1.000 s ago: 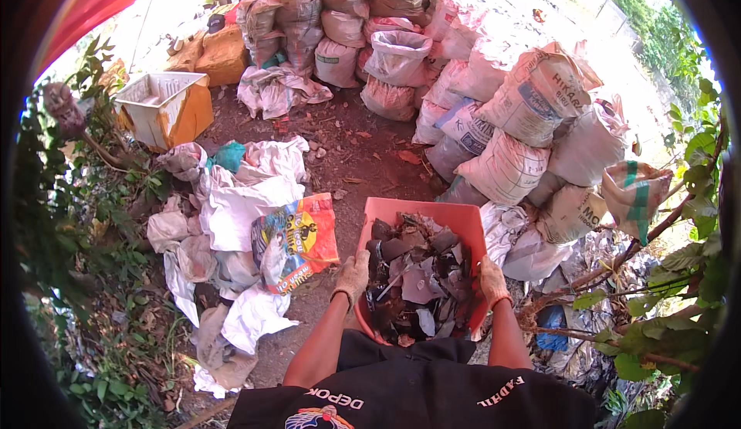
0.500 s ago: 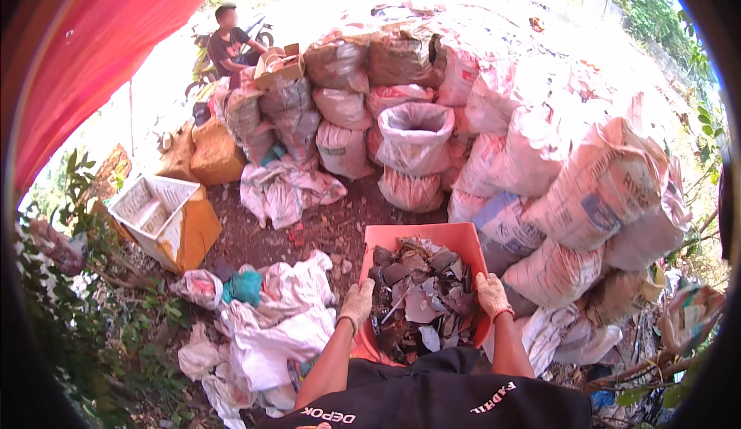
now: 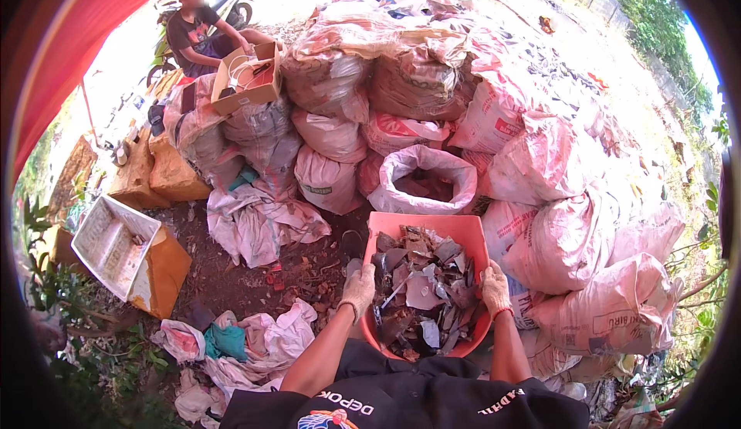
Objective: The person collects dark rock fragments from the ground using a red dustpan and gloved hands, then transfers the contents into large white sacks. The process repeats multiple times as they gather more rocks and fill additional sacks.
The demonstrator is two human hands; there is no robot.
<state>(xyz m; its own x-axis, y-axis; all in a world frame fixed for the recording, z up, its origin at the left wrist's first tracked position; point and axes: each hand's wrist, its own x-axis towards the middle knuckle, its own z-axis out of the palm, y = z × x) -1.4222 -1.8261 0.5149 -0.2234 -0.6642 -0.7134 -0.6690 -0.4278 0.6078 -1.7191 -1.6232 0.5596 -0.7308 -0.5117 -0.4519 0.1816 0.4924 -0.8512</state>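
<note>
In front of me is an orange-pink plastic tub (image 3: 472, 232), full of broken dark, grey and brown plastic scraps (image 3: 423, 290). My left hand (image 3: 358, 288), in a light knit glove, grips the tub's left side. On the opposite side my right hand (image 3: 495, 288), gloved the same way, has hold of the rim; its fingers are partly hidden by the tub wall. Just beyond the tub's far edge stands an open white woven sack (image 3: 390, 182), its mouth rolled back and its inside dark.
Stacked full sacks (image 3: 332, 81) form a wall ahead and to the right. A person (image 3: 197, 31) sits at the far left behind a cardboard box (image 3: 255, 81) on the sacks. A white crate (image 3: 108, 247) leans left; loose cloth-like sacks (image 3: 266, 344) lie nearer me, branches beyond.
The tub, held in both my hands, is now closer to the open white sack. My view has shifted forward, and the stacked sacks and seated person appear larger.
</note>
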